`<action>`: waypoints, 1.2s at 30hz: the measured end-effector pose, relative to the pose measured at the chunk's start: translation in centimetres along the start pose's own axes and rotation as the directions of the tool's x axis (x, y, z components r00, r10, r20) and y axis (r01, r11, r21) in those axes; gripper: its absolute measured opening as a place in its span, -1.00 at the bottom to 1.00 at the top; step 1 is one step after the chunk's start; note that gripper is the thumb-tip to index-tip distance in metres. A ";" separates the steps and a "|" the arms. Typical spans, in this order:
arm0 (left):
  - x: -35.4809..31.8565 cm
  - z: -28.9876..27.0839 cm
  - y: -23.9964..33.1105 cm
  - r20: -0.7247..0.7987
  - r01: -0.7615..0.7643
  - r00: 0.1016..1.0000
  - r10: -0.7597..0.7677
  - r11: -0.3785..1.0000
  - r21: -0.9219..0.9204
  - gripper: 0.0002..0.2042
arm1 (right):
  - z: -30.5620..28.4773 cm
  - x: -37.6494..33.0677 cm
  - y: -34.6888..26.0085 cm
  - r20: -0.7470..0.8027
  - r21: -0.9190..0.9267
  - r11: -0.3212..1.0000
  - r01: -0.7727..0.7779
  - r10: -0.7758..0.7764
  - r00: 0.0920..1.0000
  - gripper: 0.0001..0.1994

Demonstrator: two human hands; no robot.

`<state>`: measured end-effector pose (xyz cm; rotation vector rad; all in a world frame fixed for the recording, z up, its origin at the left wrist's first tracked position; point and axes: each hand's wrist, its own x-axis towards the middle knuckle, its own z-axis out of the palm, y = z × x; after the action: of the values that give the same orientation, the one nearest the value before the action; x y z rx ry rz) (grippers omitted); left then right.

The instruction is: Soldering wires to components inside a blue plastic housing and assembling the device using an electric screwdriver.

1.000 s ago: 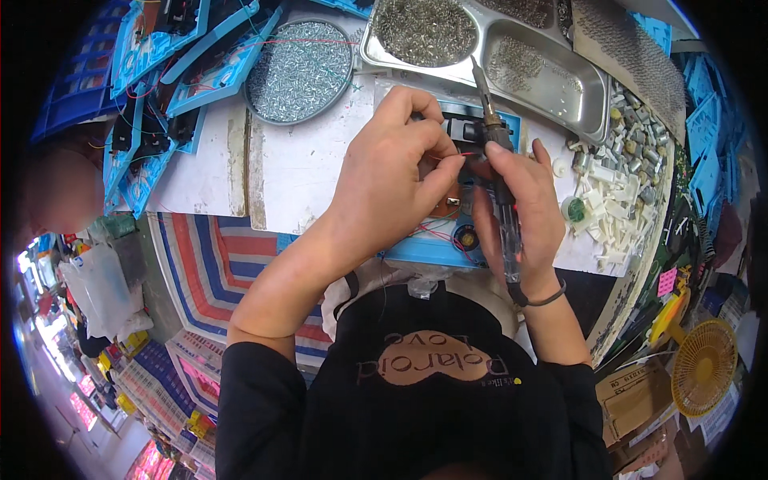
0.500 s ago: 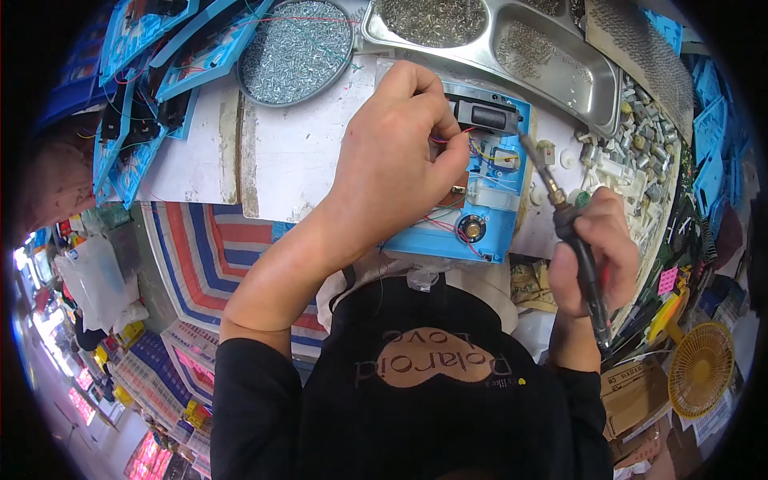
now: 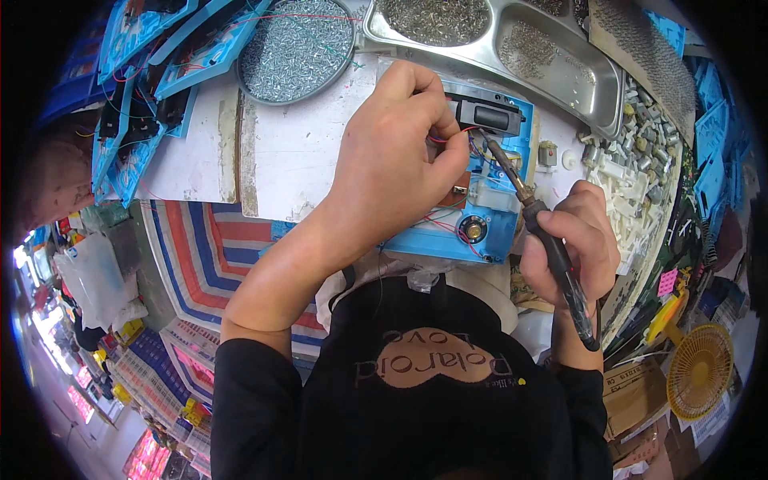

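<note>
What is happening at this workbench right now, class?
A person is soldering a small electronic assembly. The right hand grips a soldering iron, its tip lowered onto the open blue plastic housing on the white bench. The left hand rests on the housing and pinches thin red wires near the tip. A round dish of screws and a metal tray of small parts sit behind.

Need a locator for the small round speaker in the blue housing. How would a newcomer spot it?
Start at the white worktop. Near its front edge, under the left hand, lies an open flat blue plastic housing. The small round black speaker sits in its near corner, wired in red; unlike the rectangular black block at the far end, it is circular with a silvery centre.
</note>
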<state>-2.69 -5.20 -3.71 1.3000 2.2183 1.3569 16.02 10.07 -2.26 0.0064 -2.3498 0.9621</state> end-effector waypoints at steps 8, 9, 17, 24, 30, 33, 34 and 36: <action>-0.1 0.1 0.0 -0.004 0.021 1.000 -0.021 1.000 -0.003 -0.89 | 0.3 0.3 0.1 -0.006 -0.016 1.000 0.014 -0.014 1.000 -0.68; 0.0 0.1 0.0 -0.005 0.024 1.000 -0.024 1.000 -0.004 -0.89 | 0.3 0.3 0.1 -0.005 -0.020 1.000 0.018 -0.018 1.000 -0.68; 0.0 0.1 0.0 -0.017 0.007 1.000 -0.007 1.000 0.002 -0.89 | -0.3 0.2 -0.1 0.012 -0.009 1.000 -0.001 0.001 1.000 -0.70; 0.1 0.3 0.3 -0.043 0.033 0.998 -0.033 0.999 -0.018 -0.87 | -0.5 0.0 0.0 -0.005 0.016 1.000 -0.001 0.001 1.000 -0.74; 0.1 0.1 0.2 -0.010 0.020 1.000 -0.020 1.000 -0.002 -0.89 | -0.7 0.1 0.1 0.007 0.024 1.000 -0.001 0.000 1.000 -0.74; 0.1 0.1 0.0 -0.019 -0.011 1.000 0.012 0.999 0.039 -0.89 | -0.7 0.2 0.3 0.010 0.022 1.000 0.007 -0.008 1.000 -0.73; 0.1 0.2 0.0 -0.026 -0.015 1.000 0.016 0.999 0.044 -0.89 | -0.7 0.2 0.3 0.014 0.019 1.000 0.009 -0.010 1.000 -0.73; 0.0 0.4 0.1 -0.041 -0.021 0.999 0.024 0.998 0.055 -0.89 | -0.7 0.4 0.5 0.023 0.013 1.000 0.014 -0.014 1.000 -0.72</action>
<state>-2.46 -4.95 -3.86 1.3307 2.2906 1.3520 15.99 10.95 -1.95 0.0394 -2.3619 0.9747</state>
